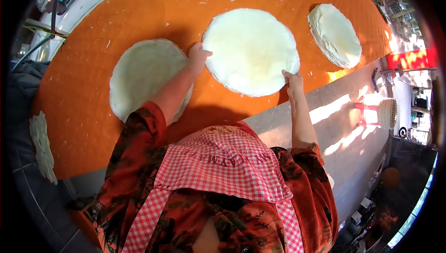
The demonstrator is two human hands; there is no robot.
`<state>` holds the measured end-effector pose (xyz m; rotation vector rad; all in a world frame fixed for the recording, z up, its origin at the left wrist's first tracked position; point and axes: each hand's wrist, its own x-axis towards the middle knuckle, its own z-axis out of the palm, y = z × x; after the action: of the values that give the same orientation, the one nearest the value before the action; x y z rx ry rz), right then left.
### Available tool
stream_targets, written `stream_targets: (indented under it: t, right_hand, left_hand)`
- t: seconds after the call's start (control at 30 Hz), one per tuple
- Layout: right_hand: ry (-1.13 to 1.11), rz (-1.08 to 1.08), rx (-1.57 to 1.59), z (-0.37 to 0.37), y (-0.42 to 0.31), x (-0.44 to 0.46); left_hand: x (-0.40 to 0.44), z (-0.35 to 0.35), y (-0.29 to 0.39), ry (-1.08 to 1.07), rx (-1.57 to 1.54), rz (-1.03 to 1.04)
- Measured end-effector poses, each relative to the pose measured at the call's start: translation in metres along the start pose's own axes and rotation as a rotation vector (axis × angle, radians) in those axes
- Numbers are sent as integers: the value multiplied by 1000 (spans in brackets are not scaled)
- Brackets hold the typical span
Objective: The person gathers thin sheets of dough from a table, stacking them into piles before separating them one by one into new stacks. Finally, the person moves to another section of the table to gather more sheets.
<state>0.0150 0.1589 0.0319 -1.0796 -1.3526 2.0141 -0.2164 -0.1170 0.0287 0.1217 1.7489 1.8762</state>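
My left hand (199,58) grips the left edge of a stack of thin round white sheets (251,51), with the thumb on top. At the lower right edge of the same stack, my right hand (293,83) is closed with its thumb over the rim. The sheets look like rice paper or thin flatbread; I cannot tell which. A second round stack (144,74) lies under and beside my left forearm. Fingers beneath the held stack are hidden.
An orange-covered table (195,9) carries scattered white flakes. Another stack of sheets (335,34) sits at the right, and one more (42,147) lies by the left edge. A red stool (367,114) and a woven basket (388,112) stand on the floor at the right.
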Motion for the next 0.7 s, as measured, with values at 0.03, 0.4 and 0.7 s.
stream_targets:
  t: [0.03, 0.4, 0.7]
  right_hand:
    - [7, 45, -2, -6, 5, 5]
    - [277, -559, -1346, -1, -41, -11]
    - [-124, -607, -1739, 40, -12, -24]
  left_hand:
    - [1, 3, -7, 70, 81, 1]
    - [-28, 21, 16, 335, 1139, 836]
    - [-87, -10, -2, -23, 1035, 625]
